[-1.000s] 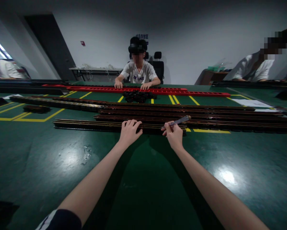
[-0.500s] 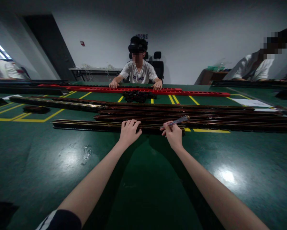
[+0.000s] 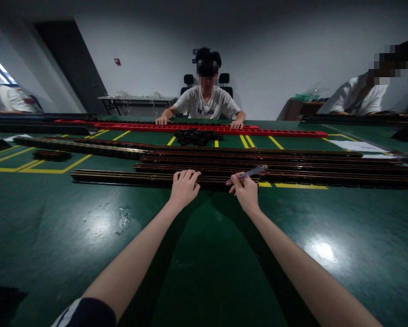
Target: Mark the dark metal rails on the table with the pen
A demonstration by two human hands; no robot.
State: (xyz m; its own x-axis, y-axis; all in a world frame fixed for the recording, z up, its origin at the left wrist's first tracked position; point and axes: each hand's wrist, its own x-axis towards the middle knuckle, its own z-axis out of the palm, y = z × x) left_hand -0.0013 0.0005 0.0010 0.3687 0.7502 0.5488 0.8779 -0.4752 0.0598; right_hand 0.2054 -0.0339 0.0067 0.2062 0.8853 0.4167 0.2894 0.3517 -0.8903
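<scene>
The tabletop (image 3: 353, 213) is smooth and glossy — the pen-like tool (image 3: 254, 171) looks clear plastic, the dark strips (image 3: 129, 178) shiny-edged.

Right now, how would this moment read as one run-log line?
left hand: on dark rail | right hand: holding clear-handled tool | beyond: more rails | co-worker's hands: at red frame

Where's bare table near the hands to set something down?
Free: the green tabletop outside the right forearm, nearside of the long dark strips. Another patch lies between both forearms, nearside of the front strip under the left hand. Crowded: beyond that hand and the right hand, where strips lie side by side.
</scene>
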